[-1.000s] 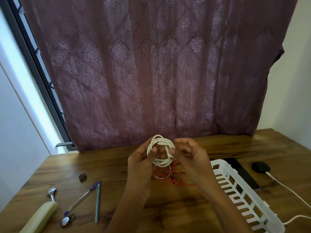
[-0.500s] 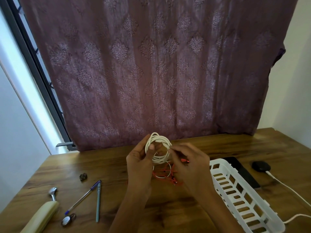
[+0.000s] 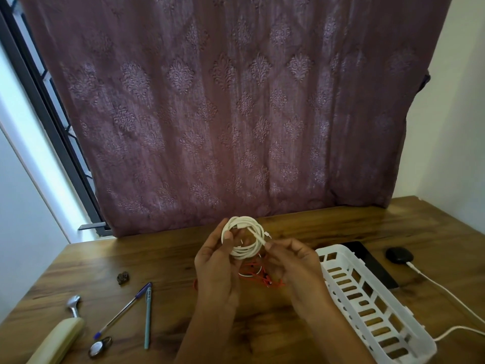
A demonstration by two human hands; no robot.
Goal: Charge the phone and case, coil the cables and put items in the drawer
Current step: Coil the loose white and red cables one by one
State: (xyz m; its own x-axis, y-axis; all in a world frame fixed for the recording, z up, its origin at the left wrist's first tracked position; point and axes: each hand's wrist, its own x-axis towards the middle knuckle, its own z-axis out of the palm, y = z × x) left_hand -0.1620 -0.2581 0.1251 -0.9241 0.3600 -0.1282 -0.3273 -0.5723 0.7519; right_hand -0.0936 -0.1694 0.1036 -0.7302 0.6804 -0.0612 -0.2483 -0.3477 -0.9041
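L hand (image 3: 217, 261) grips white cable coil (image 3: 242, 254) by its turns, R hand (image 3: 294, 261) pinches its free end (image 3: 263, 240); coil prob. light, springy: clamp across all turns.

On the wooden table (image 3: 341, 224), at left: 2 pens, blue-capped (image 3: 123, 310) and teal (image 3: 148, 319), cream-handled metal utensil (image 3: 59, 340), small metal ring (image 3: 99, 346), dark lump (image 3: 123, 277). Behind, patterned mauve curtain (image 3: 223, 114), dark window frame (image 3: 60, 137).

I can read no word, label, brand or number anywhere in front of me. Any print on the teal pen (image 3: 147, 319), down at eight o'clock on the table, is too small for me to make out.
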